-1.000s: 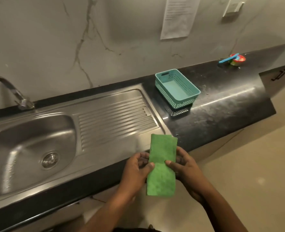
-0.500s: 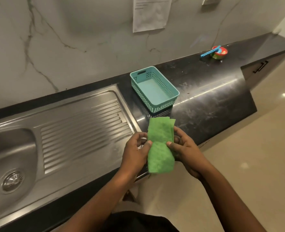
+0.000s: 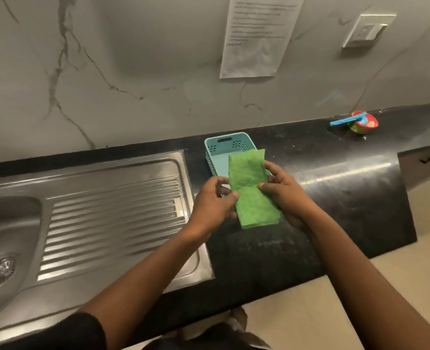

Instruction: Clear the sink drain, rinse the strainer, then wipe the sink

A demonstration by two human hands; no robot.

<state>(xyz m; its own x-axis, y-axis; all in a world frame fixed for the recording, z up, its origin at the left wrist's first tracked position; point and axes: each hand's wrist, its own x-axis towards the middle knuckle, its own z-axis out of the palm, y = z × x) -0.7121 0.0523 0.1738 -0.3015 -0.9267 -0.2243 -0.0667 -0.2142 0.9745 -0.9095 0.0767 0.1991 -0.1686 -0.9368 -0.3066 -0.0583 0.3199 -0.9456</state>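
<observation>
A folded green cloth (image 3: 253, 190) is held upright between both hands over the black counter. My left hand (image 3: 212, 202) pinches its left edge at the fold, and my right hand (image 3: 285, 192) grips its right edge with the thumb on the front. The cloth's top overlaps a teal plastic basket (image 3: 217, 152) standing on the counter just behind it. The steel sink (image 3: 12, 223) lies at the far left, its round drain strainer (image 3: 0, 271) in place in the basin. The ribbed drainboard (image 3: 113, 221) runs between the basin and my hands.
The black countertop (image 3: 340, 198) extends right to a rounded end. A small red and green bowl with a blue utensil (image 3: 361, 122) sits at the back right. A paper notice (image 3: 256, 36) and a switch plate (image 3: 367, 30) are on the marble wall. Beige floor lies below.
Both hands have carried the green cloth up and away from me, from the counter's front edge to over the teal basket. The view has swung right, so the sink basin is mostly out of frame.
</observation>
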